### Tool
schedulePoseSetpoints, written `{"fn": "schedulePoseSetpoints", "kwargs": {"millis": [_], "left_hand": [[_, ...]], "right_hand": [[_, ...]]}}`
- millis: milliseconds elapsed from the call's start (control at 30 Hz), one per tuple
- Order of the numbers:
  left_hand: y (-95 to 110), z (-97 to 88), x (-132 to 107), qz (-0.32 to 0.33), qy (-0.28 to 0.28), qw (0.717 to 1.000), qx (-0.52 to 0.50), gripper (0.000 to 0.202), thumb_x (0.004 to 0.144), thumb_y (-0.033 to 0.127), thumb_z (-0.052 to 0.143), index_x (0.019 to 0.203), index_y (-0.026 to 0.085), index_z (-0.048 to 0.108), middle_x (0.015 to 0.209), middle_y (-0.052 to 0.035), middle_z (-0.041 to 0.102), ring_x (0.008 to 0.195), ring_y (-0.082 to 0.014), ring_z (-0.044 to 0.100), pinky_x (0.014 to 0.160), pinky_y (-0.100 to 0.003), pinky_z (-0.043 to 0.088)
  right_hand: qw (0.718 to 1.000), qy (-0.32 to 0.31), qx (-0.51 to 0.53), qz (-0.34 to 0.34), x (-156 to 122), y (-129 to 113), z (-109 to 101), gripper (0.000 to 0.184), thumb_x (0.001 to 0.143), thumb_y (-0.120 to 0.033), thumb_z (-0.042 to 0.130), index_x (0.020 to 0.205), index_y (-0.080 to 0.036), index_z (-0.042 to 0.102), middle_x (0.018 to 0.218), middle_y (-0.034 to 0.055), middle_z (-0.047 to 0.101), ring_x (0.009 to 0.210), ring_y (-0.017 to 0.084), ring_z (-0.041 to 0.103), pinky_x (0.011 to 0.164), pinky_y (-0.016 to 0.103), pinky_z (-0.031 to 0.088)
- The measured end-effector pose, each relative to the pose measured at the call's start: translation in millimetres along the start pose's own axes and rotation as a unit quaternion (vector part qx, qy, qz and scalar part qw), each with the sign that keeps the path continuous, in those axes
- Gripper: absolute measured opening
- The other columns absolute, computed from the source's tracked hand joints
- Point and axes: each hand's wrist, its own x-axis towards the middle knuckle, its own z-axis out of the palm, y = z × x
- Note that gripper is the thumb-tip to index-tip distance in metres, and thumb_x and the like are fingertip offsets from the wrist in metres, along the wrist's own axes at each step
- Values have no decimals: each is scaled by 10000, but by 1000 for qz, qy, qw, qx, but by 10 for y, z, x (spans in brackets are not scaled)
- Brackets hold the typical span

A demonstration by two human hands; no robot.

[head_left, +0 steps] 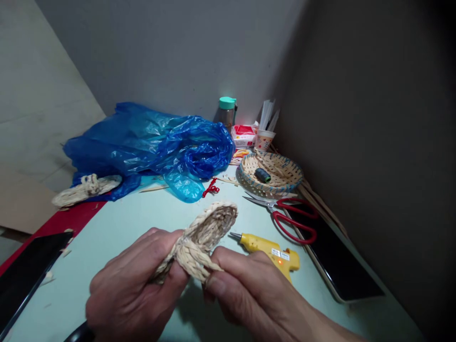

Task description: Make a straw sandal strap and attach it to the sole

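Between my two hands is a small woven straw slipper (pixel 210 228), its braided sole tilted up and away from me. My left hand (pixel 138 280) grips the sole from the left, thumb and fingers closed round it. At the lower right, my right hand (pixel 245 280) pinches the loose end of the braided strap that crosses the sole. Just beyond my right hand lies a yellow hot glue gun (pixel 270 249), its orange light lit and its nozzle pointing left. The fingers under the slipper are partly hidden.
Red-handled scissors (pixel 294 228) lie partly over a dark tablet (pixel 342 261). Behind them a woven basket (pixel 245 183) holds a dark thread spool (pixel 262 175). A blue plastic bag (pixel 142 137), another straw slipper (pixel 89 188), a bottle (pixel 227 111) and a paper cup (pixel 264 140) stand farther back.
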Motion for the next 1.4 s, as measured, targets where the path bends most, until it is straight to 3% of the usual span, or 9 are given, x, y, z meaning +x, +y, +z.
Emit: {"fn": "schedulePoseSetpoints", "kwargs": {"millis": [133,300,567,700,900,1100,1167,1267,1400], "left_hand": [[17,24,33,4,35,999,-39,107,801,233,636,741,295,699,631,81,660,534,-111,566,568,-209,461],[-57,41,49,32,28,999,6,123,823,253,607,783,302,713,656,80,700,569,-115,626,558,-221,447],[-122,44,67,49,8,996,79,166,869,218,550,836,289,697,776,87,772,685,-117,706,669,-189,479],[-148,36,68,87,18,991,99,164,887,226,547,861,283,698,758,91,771,643,-97,703,629,-155,479],[-169,62,99,94,-12,991,90,184,930,291,522,877,234,689,787,35,780,643,-108,714,628,-127,511],[-227,74,118,89,-54,993,56,189,939,315,511,1013,278,681,946,39,796,770,-132,746,722,-142,530],[-204,88,99,50,-49,997,37,215,912,322,556,1096,317,666,1016,54,788,848,-147,745,776,-160,521],[-113,127,74,-57,-47,997,-3,350,820,357,672,1168,360,633,1105,70,759,947,-175,720,850,-187,490],[-13,150,107,-167,-94,979,-68,409,728,400,730,1123,356,632,1113,73,747,1013,-204,691,834,-191,489]], "right_hand": [[1000,-4,-16,-10,2,57,24,201,1034,-317,400,863,-227,457,698,-62,414,625,74,406,579,188,308],[997,35,-6,-68,13,147,74,217,1042,-294,404,834,-232,407,689,-72,382,600,63,352,572,177,285],[995,56,-71,-39,47,171,89,295,1055,-352,353,799,-219,411,696,-61,437,612,76,404,581,200,298],[994,60,-77,-41,58,159,90,275,1048,-328,350,811,-216,432,673,-62,441,593,76,418,574,201,302],[993,77,-90,-17,47,146,70,273,1043,-350,347,824,-220,445,671,-57,436,591,88,402,570,223,291],[993,76,-88,10,15,49,12,298,1052,-349,340,808,-223,456,711,-57,473,655,91,436,623,207,324],[993,77,-83,12,10,23,-9,311,1051,-341,345,802,-220,484,720,-53,488,669,95,449,658,214,339],[995,85,-45,17,16,22,-48,329,1050,-351,352,789,-208,494,705,-51,479,651,89,458,664,219,348],[992,80,78,66,34,73,-85,392,1043,-466,354,803,-197,507,727,-39,471,666,86,439,624,207,345]]}}
